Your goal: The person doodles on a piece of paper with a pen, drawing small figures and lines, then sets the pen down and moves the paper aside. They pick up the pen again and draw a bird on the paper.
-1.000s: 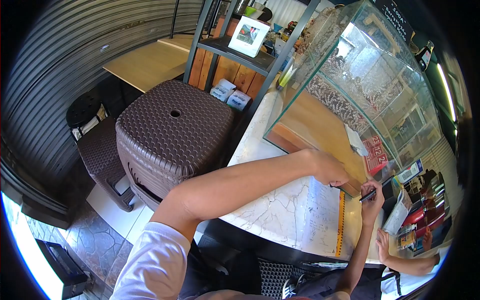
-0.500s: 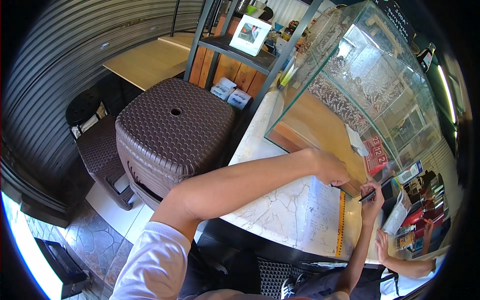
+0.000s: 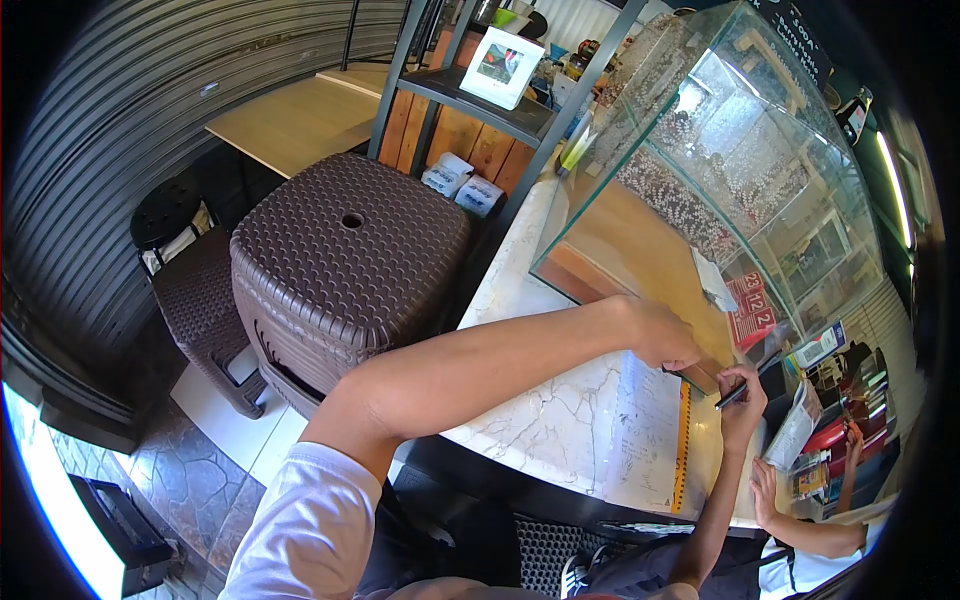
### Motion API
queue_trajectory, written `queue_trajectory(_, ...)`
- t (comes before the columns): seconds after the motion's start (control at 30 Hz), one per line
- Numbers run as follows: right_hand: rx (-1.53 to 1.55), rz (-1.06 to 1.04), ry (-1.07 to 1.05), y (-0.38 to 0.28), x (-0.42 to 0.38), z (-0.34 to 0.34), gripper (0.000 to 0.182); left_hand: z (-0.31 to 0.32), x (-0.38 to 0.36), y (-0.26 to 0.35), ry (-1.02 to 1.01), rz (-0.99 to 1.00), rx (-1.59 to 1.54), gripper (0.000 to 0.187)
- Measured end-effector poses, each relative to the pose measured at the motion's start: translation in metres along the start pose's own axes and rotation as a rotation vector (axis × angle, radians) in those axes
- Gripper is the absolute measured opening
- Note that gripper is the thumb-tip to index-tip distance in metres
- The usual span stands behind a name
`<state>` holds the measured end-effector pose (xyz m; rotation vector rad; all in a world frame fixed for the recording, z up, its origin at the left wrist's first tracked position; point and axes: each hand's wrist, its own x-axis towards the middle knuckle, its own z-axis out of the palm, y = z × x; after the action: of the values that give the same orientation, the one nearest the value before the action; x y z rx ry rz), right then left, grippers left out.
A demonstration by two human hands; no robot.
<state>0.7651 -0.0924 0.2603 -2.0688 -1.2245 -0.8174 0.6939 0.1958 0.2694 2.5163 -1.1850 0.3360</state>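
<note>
My left hand [image 3: 660,335] rests curled at the wooden base [image 3: 640,240] of the glass display case, just above a spiral notebook [image 3: 645,440]. Its fingers are bent inward, and whatever they may hold is hidden. A dark pen [image 3: 733,393] is pinched in my right hand [image 3: 742,405], off the notebook's yellow bound edge, close to the corner of the case. Handwriting covers part of the open page, which lies on the marble-patterned counter [image 3: 540,410].
The glass display case [image 3: 740,170] stands on the counter; a red number calendar [image 3: 752,310] is near it. Another person's hand [image 3: 768,495] rests at the counter's right, by a folded paper [image 3: 798,425]. At left stand a brown woven-pattern stool [image 3: 350,250] and a metal shelf [image 3: 480,105].
My right hand and the pen have shifted very slightly. The other person's far hand at the right has moved up a little. My left hand stays where it was.
</note>
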Motion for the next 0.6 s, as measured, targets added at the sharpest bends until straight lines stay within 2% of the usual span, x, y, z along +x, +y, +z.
queue_trajectory(0.6,-0.008,0.005,0.018,-0.0063,0.0016,0.0001,0.028,-0.0001,0.0001,0.0003,-0.008,0.002,0.015,0.012)
